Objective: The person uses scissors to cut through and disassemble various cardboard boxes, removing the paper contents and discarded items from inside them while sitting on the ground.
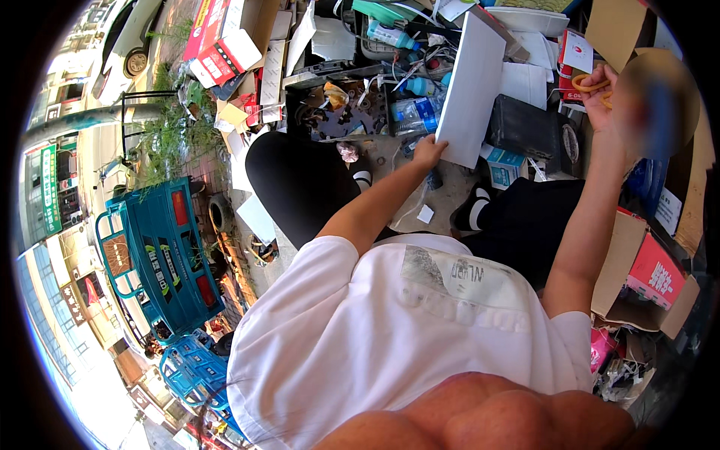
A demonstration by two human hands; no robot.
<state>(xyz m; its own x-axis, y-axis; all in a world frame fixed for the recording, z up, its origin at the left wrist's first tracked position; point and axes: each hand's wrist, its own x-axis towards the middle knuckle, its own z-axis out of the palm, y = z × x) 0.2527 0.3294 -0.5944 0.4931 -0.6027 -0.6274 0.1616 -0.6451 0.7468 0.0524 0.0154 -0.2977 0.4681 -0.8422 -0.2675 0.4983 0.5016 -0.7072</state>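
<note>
My left hand (pixel 430 152) grips the lower left edge of a long white flat box or board (pixel 472 90), which stands tilted in front of me. Raised at the far right, my right hand (pixel 598 97) is closed round scissors (pixel 580 83) with orange handle loops; their blades cannot be made out. Left of the white piece sits a black bin (pixel 296 112) with dark scraps. Plastic bottles (pixel 416 111) lie between the two. Just right of the white piece is a dark, flat box-like case (pixel 523 129).
Opened cardboard boxes (pixel 646 274) stand to my right, and red and white cartons (pixel 221 56) at the far left. A small blue box (pixel 502 166) lies by my foot. Beyond my left side are a blue cargo tricycle (pixel 161 259) and a white car (pixel 129 49).
</note>
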